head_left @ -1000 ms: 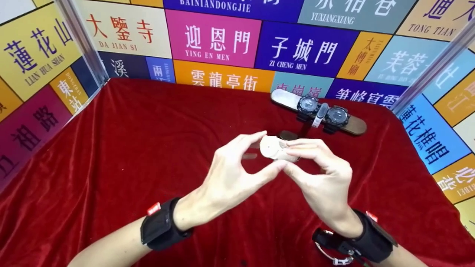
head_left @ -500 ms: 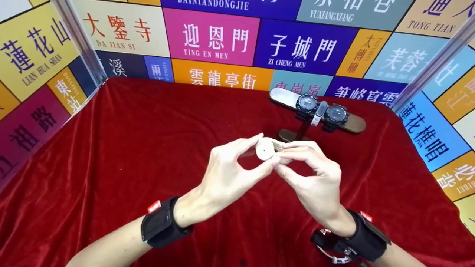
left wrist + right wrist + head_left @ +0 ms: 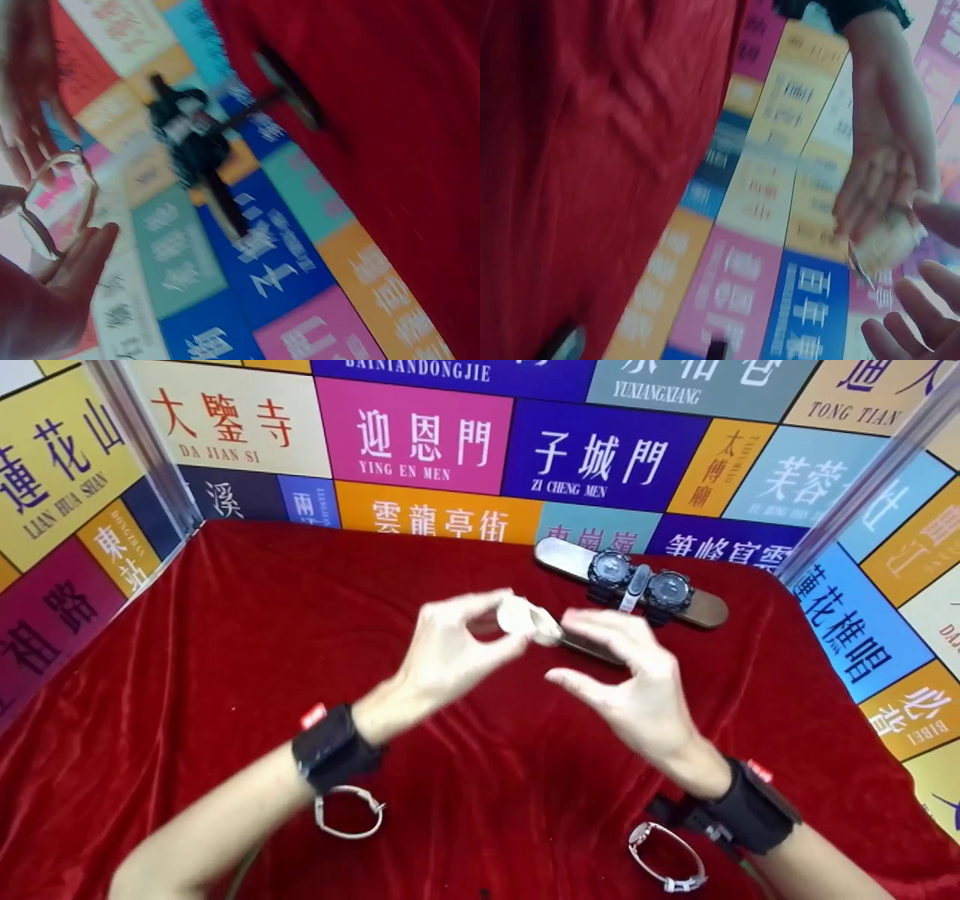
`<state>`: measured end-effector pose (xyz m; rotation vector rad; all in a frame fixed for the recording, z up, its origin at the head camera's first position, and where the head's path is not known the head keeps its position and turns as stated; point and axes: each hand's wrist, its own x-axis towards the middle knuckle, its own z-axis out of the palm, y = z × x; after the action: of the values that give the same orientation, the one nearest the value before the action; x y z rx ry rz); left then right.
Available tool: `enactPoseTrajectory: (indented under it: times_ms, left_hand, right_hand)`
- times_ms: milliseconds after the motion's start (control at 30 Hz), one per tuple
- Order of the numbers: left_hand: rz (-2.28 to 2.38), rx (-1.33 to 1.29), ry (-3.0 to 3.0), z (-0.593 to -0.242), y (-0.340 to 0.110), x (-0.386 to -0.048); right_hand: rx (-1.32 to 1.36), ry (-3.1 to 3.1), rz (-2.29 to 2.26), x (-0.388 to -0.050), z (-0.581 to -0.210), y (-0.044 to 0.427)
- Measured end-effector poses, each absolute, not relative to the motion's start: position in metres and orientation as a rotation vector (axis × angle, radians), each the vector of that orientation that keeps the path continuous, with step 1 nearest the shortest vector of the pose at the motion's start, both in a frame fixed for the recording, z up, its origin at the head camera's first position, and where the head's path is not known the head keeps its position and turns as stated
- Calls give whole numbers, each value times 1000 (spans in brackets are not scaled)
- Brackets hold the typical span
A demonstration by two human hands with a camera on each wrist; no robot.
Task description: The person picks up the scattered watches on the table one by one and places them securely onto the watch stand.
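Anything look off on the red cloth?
Nothing spilled. Slightly odd: a pale band and a white watch lie loose there, off the display stand where three others sit. The pale watch in the left hand is too blurred to check for damage.

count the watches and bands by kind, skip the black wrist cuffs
Black round-dialled watches: 2
Slim dark-faced band with pale strap: 1
Pale round watch, held: 1
Thin pale strap loops on red cloth: 2
Total: 6

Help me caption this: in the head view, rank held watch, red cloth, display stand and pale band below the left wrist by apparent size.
Red cloth
Display stand
Held watch and pale band: too alike to rank
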<state>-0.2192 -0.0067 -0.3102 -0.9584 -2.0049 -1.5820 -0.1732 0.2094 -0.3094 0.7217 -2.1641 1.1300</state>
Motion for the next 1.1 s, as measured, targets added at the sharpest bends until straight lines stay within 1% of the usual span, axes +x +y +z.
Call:
enactPoseTrajectory:
  times_ms: [100, 167, 300, 400, 500, 600, 833, 1100]
  left_hand:
    - [-1530, -959, -2058, -306, -15, -246]
    - [-1452, -904, -2159, -300, -22, -265]
    - [-1237, -804, -2372, -292, -39, -300]
    - [-1125, -794, -2481, -290, -46, -322]
    - [-1074, -820, -2569, -291, -46, -339]
    - [-1012, -867, -2633, -294, -40, -355]
    - [-848, -1002, -2708, -304, -18, -383]
    - [-780, -1093, -2738, -298, 8, -398]
  right_hand:
    - [663, -2268, 1000, -187, -304, 230]
    - [614, -2343, 923, -196, -297, 248]
    - [510, -2484, 829, -209, -282, 291]
    - [409, -2612, 792, -216, -274, 324]
    - [323, -2736, 753, -222, -273, 351]
    - [293, -2813, 713, -228, -281, 371]
    - [318, -2829, 642, -236, -303, 384]
    - [367, -2712, 618, -242, -309, 381]
